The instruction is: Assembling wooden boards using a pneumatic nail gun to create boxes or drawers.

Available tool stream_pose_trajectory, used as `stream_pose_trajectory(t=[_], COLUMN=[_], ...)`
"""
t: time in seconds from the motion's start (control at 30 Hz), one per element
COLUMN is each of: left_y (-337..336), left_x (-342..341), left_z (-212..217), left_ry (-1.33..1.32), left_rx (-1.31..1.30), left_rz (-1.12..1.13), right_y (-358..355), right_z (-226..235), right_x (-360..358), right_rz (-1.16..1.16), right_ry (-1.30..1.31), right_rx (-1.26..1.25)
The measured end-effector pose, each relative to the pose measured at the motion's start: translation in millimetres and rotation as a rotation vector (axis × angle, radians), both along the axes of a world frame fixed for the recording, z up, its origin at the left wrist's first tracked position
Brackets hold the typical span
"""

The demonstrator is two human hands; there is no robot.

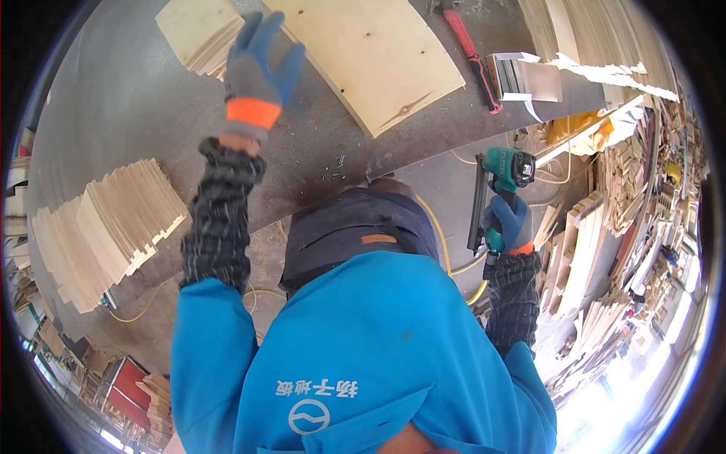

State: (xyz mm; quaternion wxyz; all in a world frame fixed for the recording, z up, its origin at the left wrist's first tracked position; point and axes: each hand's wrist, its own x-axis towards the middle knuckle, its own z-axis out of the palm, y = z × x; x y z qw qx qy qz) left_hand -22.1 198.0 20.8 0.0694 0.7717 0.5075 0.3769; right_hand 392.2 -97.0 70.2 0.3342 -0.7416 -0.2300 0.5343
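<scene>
My right hand (pixel 514 223), in a blue and grey glove with an orange cuff, is wrapped round the grip of a teal and black nail gun (pixel 508 168). The tool is held off the table's right front side. Over the table, my gloved left hand (pixel 259 68) is raised with its fingers apart, slightly smeared by motion, and nothing shows in it. Just beyond its fingertips lies a stack of thin wood pieces (pixel 198 32). To its right is a pale wooden panel (pixel 370 57) with a few knots and small dark spots.
On the dark metal table (pixel 302 144) lie scattered staples or nails (pixel 340 159). A red-handled hammer (pixel 473 60) and an opened box of metal strips (pixel 525 78) lie right of the panel. A fanned wood stack (pixel 110 227) stands at left. A yellow hose (pixel 437 227) crosses the floor.
</scene>
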Motion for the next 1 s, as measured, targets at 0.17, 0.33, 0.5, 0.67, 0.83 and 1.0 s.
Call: stream_pose_trajectory(t=[0.17, 0.33, 0.5, 0.67, 0.83, 1.0], left_y=[73, 132, 158, 159, 127, 66], left_x=[21, 36, 48, 51, 41, 40], left_z=[-4, -10, 12, 21, -1, -13], left_ry=[-0.027, 0.197, 0.191, 0.247, 0.462, 0.452], left_rx=[-0.093, -0.100, -0.633, -0.812, -0.663, -0.665], left_rz=[0.033, 0.158, 0.127, 0.115, 0.121, 0.204], right_y=[-32, -86, -147, -205, -225, -200], right_z=[-20, -50, -85, -112, -140, -140], right_x=[15, 24, 25, 24, 37, 52], right_rz=[-0.027, -0.028, -0.130, -0.248, -0.378, -0.399], right_ry=[-0.110, -0.036, -0.109, -0.084, -0.011, -0.089], right_rx=[-0.063, -0.172, -0.256, -0.378, -0.466, -0.409])
